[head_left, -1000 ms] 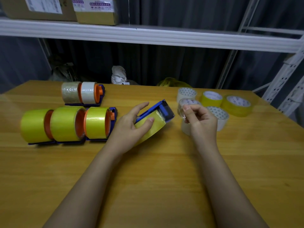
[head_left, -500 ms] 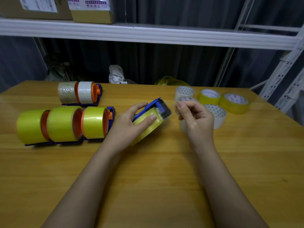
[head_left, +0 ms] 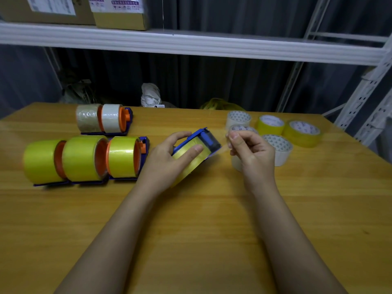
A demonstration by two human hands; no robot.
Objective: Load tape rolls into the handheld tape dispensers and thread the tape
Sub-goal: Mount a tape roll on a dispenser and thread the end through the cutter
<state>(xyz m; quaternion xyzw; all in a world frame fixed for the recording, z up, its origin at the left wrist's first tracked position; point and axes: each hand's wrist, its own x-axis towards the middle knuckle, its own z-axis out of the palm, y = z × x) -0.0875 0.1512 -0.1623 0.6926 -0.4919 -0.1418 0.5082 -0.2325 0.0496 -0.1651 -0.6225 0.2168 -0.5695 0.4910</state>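
Right hand (head_left: 252, 151) nearer dispenser (head_left: 200, 143) (tape end pinched).

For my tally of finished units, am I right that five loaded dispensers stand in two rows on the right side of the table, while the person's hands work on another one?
Not quite: the head view shows the five loaded dispensers on the left side of the table, not the right. The left hand and right hand are indeed working on another dispenser.

Two cardboard boxes (head_left: 84, 9) sit on a white shelf (head_left: 191, 44) above the wooden table (head_left: 191, 230).
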